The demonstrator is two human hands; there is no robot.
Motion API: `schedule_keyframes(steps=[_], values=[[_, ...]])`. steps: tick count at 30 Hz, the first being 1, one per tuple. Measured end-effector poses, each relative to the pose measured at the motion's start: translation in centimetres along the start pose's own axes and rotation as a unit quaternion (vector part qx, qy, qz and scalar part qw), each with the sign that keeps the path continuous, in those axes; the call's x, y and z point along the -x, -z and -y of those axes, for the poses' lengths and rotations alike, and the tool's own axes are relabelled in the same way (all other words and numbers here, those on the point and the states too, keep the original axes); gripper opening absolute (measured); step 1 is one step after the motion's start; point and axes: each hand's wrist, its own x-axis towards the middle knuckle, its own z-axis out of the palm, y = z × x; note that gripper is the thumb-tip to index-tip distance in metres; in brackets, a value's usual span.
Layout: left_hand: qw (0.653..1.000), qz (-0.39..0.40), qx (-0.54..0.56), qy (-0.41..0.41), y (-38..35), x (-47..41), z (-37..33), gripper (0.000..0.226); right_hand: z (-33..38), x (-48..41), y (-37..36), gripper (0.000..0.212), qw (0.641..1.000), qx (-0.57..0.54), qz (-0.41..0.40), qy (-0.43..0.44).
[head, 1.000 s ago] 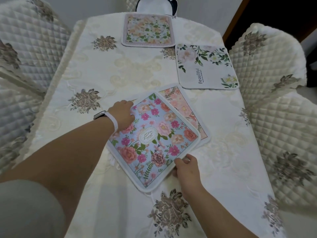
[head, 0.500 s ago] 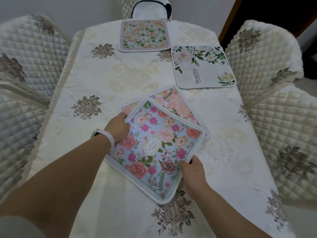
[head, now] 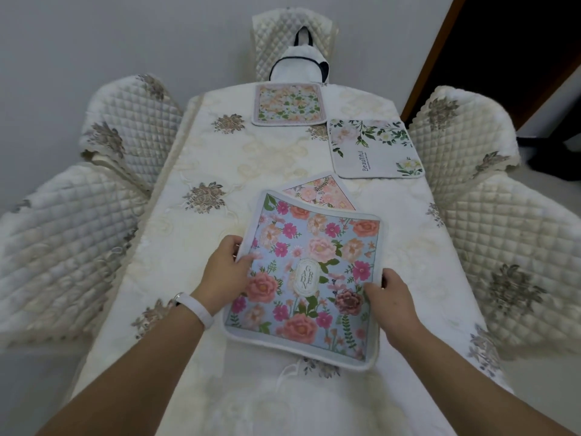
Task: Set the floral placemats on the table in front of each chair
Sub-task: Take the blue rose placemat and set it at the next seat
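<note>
A blue floral placemat is lifted off the table at the near middle, its far edge curling. My left hand grips its left edge with the thumb on top. My right hand pinches its right edge. Under its far edge a pink floral placemat lies flat, mostly hidden. A peach floral placemat lies at the far end before the head chair. A white placemat with green leaves lies at the far right before a side chair.
The long table wears a cream embroidered cloth. Quilted cream chairs stand along both sides: two at the left and a near right one. A white bag hangs on the head chair. A dark doorway opens at the back right.
Both hands have lifted the blue placemat, turned it squarer and drawn it toward the near end. More of the pink placemat's far corner shows. My view has pulled back.
</note>
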Motion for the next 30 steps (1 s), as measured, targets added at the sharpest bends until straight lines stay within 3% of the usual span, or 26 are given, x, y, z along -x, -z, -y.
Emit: schedule_keyframes(steps=[7,13,19,30], values=[[0.993,-0.066,0.096,-0.022,3.1,7.4,-2.3,0.02,3.8,4.7,3.3,0.012,0.993,0.032,0.007,0.115],[0.974,-0.15,0.168,-0.01,6.0,13.9,-3.8,0.023,6.7,8.1,3.6,0.017,0.978,0.043,0.063,0.195],[0.947,-0.223,0.226,0.039,8.3,21.2,-3.8,0.025,7.2,10.6,2.0,0.017,0.963,0.036,0.146,0.226],[0.908,-0.302,0.287,0.047,15.0,30.7,-1.7,0.029,7.7,17.0,-5.3,0.02,0.93,0.049,0.253,0.262]])
